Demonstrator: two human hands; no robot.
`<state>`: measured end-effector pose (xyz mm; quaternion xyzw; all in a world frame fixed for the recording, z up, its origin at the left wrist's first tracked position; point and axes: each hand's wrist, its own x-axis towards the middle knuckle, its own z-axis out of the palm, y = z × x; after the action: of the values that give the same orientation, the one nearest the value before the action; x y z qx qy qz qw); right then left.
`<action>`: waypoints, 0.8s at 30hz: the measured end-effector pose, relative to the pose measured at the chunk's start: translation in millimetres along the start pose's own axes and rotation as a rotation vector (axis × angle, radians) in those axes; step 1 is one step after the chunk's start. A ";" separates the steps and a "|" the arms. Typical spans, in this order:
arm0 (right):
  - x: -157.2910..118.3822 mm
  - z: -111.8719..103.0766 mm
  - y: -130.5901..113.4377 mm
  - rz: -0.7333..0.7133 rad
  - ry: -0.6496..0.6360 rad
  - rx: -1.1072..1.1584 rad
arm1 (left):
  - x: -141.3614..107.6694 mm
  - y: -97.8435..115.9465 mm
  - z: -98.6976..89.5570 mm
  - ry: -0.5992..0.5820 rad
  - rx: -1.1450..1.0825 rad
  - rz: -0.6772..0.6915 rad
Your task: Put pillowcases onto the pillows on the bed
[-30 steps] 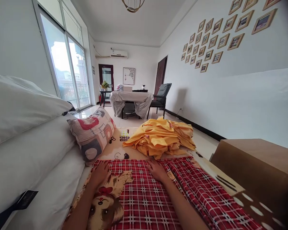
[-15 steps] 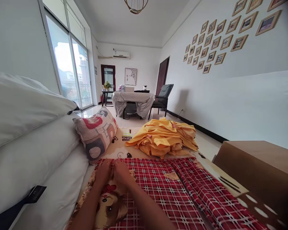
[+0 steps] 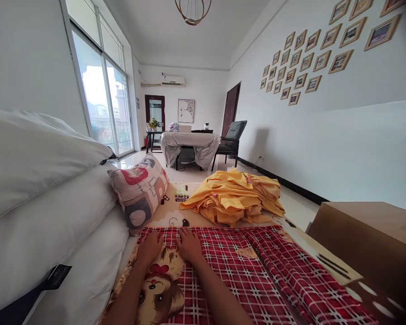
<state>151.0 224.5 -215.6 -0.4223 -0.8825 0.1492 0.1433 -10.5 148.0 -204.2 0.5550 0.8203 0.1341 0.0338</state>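
Observation:
A red plaid blanket (image 3: 223,262) with a printed dog's face at its left lies spread in front of me, with a long fold along its right side. On its far left corner, close to the patterned pillow (image 3: 138,189), my left hand (image 3: 151,247) rests flat with the fingers stretched forward. My right hand (image 3: 189,243) lies a little to the right on the same far edge, fingers extended and slightly apart. Neither hand grips the cloth. Beyond the blanket sits a crumpled heap of yellow cloth (image 3: 233,196) on the cream printed bed cover (image 3: 179,198).
White stuffed cushions (image 3: 54,194) are stacked along the left side. A cardboard box (image 3: 365,243) stands at the right. Farther off are a covered table (image 3: 189,139) and a black chair (image 3: 232,140).
Both hands had their fingers curled together at the blanket's far edge. Now they lie flatter and farther apart, the right hand shifted right. The view has shifted slightly.

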 end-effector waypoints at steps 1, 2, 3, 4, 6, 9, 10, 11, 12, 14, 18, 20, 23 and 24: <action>-2.9 -5.1 9.7 0.003 -0.010 -0.003 | -1.3 0.7 -0.7 -0.022 0.008 -0.002; -6.2 -10.5 19.8 0.004 -0.019 -0.006 | -2.2 1.1 -0.9 -0.046 0.018 -0.005; -9.9 -16.2 30.5 0.005 -0.026 -0.010 | -2.9 1.2 -0.9 -0.071 0.027 -0.008; -13.8 -22.0 41.4 0.010 -0.029 -0.015 | -3.3 1.0 -0.6 -0.093 0.036 -0.010; -22.0 -34.1 64.3 0.035 -0.021 -0.035 | -3.6 0.5 0.5 -0.118 0.053 -0.012; -35.8 -53.0 99.6 0.092 0.032 -0.081 | -3.6 -0.3 2.4 -0.120 0.075 -0.016; -40.9 -59.5 111.0 0.113 0.055 -0.098 | -3.5 -0.4 3.1 -0.117 0.081 -0.016; -46.1 -66.0 121.7 0.133 0.079 -0.115 | -3.5 -0.5 3.7 -0.109 0.085 -0.014; -51.3 -72.4 131.4 0.152 0.102 -0.132 | -3.5 -0.5 4.3 -0.098 0.090 -0.012; -60.1 -84.3 145.6 0.180 0.138 -0.164 | -3.4 -0.3 5.7 -0.069 0.099 -0.012; -62.6 -96.0 138.7 0.223 0.185 -0.224 | -1.4 -0.2 8.9 -0.035 0.112 -0.030; -54.1 -89.7 111.9 0.214 0.185 -0.232 | 0.3 -0.6 10.5 -0.036 0.124 -0.029; -36.3 -62.2 48.3 0.092 0.128 -0.181 | 1.2 -1.6 11.8 -0.031 0.162 -0.007; -31.3 -49.9 25.2 0.024 0.096 -0.150 | 0.7 -2.0 11.7 -0.025 0.179 0.017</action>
<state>206.4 222.1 -183.6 -0.4491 -0.8782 0.0639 0.1515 -10.2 150.1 -215.9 0.5643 0.8238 0.0537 -0.0066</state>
